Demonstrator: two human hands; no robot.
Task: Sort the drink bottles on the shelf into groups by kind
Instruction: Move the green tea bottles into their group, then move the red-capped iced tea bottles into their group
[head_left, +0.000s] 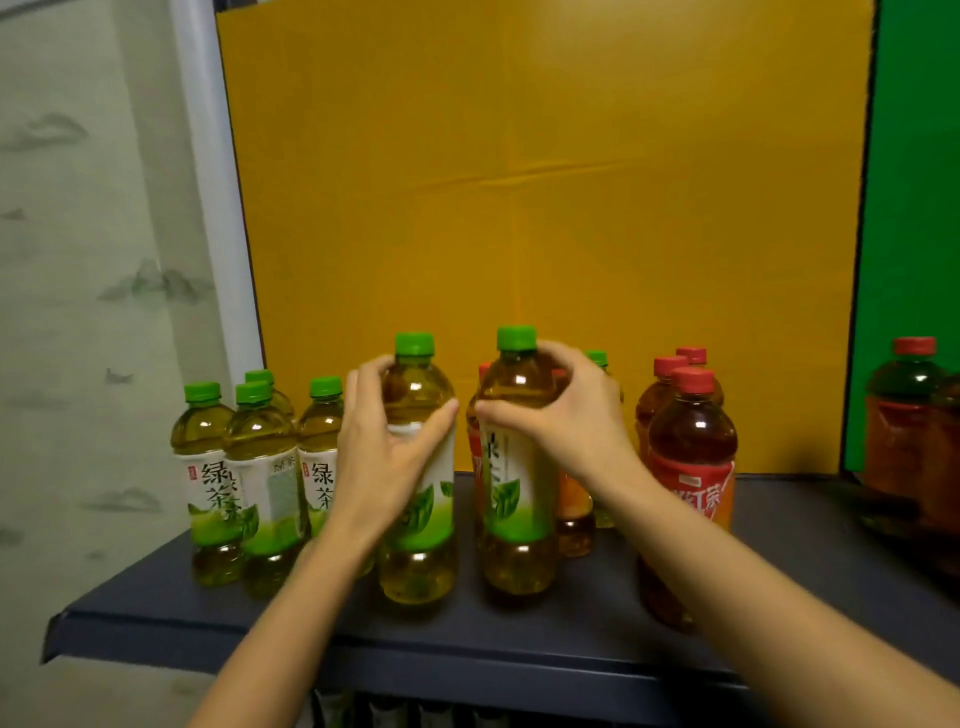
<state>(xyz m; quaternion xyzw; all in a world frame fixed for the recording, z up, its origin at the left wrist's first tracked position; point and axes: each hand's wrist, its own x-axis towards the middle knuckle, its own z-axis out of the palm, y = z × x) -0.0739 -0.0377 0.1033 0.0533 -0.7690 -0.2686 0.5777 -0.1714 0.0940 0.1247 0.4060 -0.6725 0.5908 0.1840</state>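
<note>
Green-capped green tea bottles and red-capped red tea bottles stand on a dark shelf (545, 623). My left hand (384, 457) wraps one green tea bottle (418, 545) near the middle. My right hand (571, 415) wraps a second green tea bottle (514, 509) just to its right. Several green tea bottles (260, 478) cluster at the left. Red tea bottles (691, 452) stand at the right. Behind my right hand, red tea bottles (574, 514) and one more green-capped bottle (596, 358) are partly hidden.
A yellow cardboard sheet (545, 182) forms the back wall. A green panel (914, 208) is at the right, with two more red-capped bottles (904, 441) in front of it. The shelf's front edge (208, 639) runs along the bottom; a pale wall lies to the left.
</note>
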